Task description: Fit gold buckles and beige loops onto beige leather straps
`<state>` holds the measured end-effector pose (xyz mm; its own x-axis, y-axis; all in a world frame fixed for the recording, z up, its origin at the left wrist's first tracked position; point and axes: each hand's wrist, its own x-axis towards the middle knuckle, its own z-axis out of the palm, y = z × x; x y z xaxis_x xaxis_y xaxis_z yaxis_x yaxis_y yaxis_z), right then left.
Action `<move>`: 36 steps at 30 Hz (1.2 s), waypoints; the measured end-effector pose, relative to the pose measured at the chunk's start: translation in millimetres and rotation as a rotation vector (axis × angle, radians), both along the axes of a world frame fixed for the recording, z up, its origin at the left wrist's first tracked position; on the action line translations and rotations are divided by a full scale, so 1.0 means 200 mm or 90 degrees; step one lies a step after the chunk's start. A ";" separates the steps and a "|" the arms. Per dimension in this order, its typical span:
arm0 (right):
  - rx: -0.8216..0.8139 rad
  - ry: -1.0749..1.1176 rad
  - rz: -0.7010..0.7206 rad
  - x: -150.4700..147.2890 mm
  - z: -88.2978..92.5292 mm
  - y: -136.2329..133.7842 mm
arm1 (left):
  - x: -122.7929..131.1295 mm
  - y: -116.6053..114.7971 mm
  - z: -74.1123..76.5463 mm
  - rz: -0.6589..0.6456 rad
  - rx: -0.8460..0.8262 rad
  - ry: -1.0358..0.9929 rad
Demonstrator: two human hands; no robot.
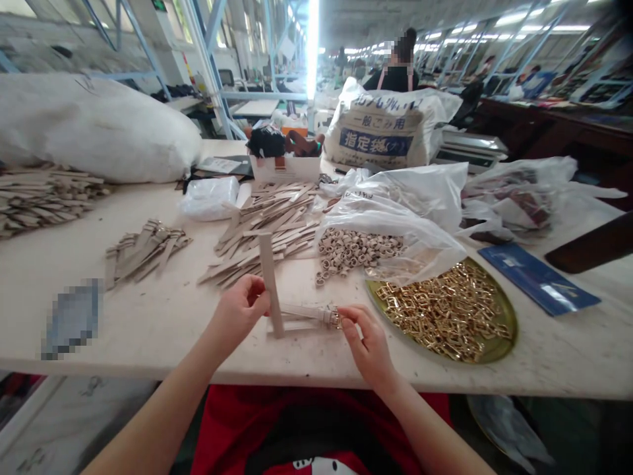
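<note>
My left hand (242, 307) is closed on a beige strap (270, 280), which stands nearly upright from the table. My right hand (366, 343) pinches a gold buckle (332, 316) at the end of a second beige strap lying flat between my hands. To the right lies a round gold tray (499, 349) heaped with gold buckles. Behind it an open plastic bag (395, 224) spills small beige loops (353, 251). A loose pile of beige straps (270, 227) lies just beyond my hands.
More strap piles lie at the left (143, 251) and far left (42, 194). A big white sack (93, 125), a printed bag (386, 128), a small white box (284, 168) and a blue booklet (539, 280) sit around. A person stands at the back.
</note>
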<state>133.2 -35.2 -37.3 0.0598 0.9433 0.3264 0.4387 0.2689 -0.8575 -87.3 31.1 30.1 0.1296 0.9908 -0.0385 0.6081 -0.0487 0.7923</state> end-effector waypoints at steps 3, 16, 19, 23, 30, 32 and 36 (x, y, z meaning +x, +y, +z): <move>-0.112 0.132 0.094 -0.05 0.07 -0.06 | 0.17 -0.15 0.04 0.026 -0.136 -0.349; -0.386 0.062 0.341 0.20 0.17 -0.01 | 0.28 -0.29 -0.08 -0.261 -0.661 -0.519; -0.267 -0.074 0.231 0.25 0.17 0.17 | 0.33 -0.29 -0.09 -0.172 -0.604 -0.464; -0.085 -0.368 -0.093 0.38 0.11 0.48 | 0.38 -0.27 -0.08 -0.064 -0.614 -0.541; -0.059 -0.622 -0.128 0.44 0.00 0.68 | 0.41 -0.25 -0.08 -0.042 -0.639 -0.645; -0.021 -0.542 -0.109 0.43 0.02 0.61 | 0.41 -0.25 -0.08 -0.042 -0.652 -0.653; -0.118 -0.195 -0.042 0.37 0.07 0.39 | 0.42 -0.25 -0.09 -0.056 -0.667 -0.651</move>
<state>208.0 42.3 -22.9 0.0483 0.9856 0.1618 0.6940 0.0833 -0.7151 -3.6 -18.3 12.7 0.5997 0.5554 -0.5761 -0.2027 0.8018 0.5621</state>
